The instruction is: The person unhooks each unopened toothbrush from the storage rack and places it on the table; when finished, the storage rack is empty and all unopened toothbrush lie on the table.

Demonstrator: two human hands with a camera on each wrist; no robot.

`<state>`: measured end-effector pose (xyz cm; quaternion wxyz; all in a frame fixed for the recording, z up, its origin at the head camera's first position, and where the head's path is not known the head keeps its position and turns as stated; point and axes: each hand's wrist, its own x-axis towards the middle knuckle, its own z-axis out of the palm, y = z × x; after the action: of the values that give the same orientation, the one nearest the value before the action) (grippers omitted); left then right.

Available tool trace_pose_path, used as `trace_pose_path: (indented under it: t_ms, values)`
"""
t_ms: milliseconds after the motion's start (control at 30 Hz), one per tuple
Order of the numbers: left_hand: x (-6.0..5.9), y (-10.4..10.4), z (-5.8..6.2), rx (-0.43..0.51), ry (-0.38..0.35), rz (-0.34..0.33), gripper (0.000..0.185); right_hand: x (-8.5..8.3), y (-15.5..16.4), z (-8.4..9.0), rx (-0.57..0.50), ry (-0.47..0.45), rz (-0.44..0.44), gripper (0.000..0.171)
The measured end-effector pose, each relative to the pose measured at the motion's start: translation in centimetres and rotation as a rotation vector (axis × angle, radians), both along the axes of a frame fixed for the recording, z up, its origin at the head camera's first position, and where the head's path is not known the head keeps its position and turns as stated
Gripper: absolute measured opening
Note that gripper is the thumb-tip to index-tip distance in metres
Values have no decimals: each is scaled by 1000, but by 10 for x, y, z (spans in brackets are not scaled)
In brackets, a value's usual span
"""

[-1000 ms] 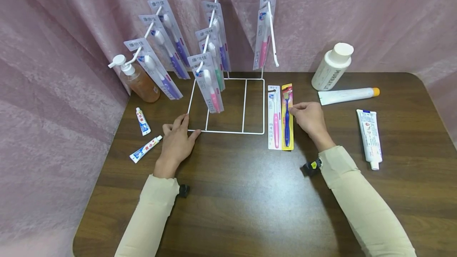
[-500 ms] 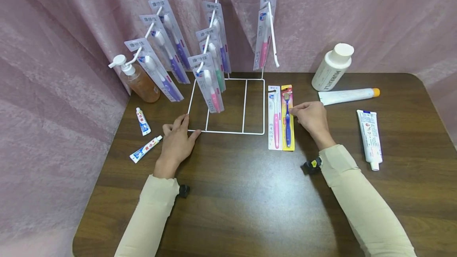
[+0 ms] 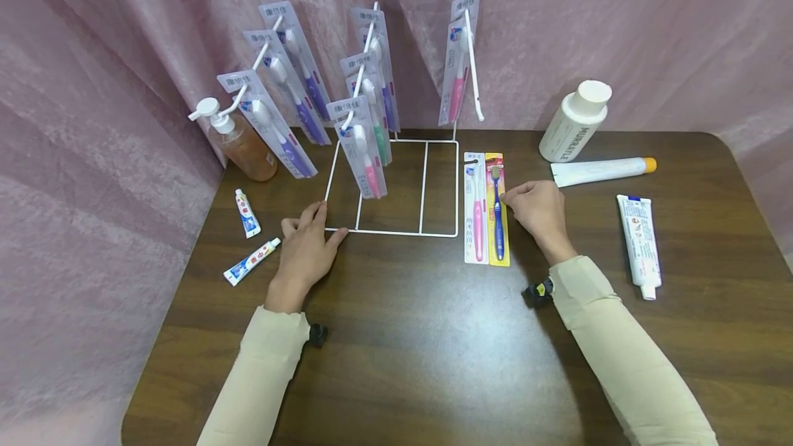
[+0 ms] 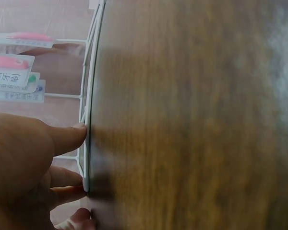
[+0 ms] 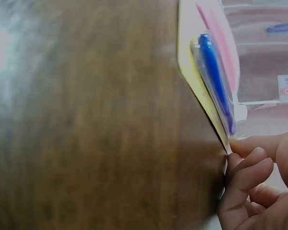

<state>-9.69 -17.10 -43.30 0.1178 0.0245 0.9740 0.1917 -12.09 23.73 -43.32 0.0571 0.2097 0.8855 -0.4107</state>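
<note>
My left hand [image 3: 305, 253] rests on the front left corner of a white wire display rack [image 3: 409, 232], fingers on the side bar and thumb on the front bar. In the left wrist view, thumb and fingertips press along the rack's base wire [image 4: 90, 105]. My right hand [image 3: 540, 213] pinches the right edge of a yellow-backed pack with a blue toothbrush [image 3: 498, 226], lying on the table. The right wrist view shows thumb and curled fingers at the yellow pack's edge [image 5: 206, 91]. Against its left side lies a white pack with a pink toothbrush [image 3: 478, 226].
Several packed toothbrushes [image 3: 365, 164] hang from three rack prongs. A pump bottle [image 3: 244, 146] and two small toothpaste tubes [image 3: 252, 261] stand or lie left. On the right are a white bottle [image 3: 573, 126], an orange-capped tube [image 3: 604, 171] and another toothpaste tube [image 3: 640, 246].
The yellow toothbrush pack has shifted and turned slightly under the right fingertips. The left hand keeps its place on the rack; the head view has tilted up a little.
</note>
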Motion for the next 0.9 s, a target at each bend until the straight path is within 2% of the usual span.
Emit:
trace_pose_path:
  t_ms: [767,900]
  values:
    - [0,0,1,7,15,5,77,2,-1,1,-1,25,9,32]
    - [0,1,2,2,6,2,76,2,0,3,-20,25,4,39]
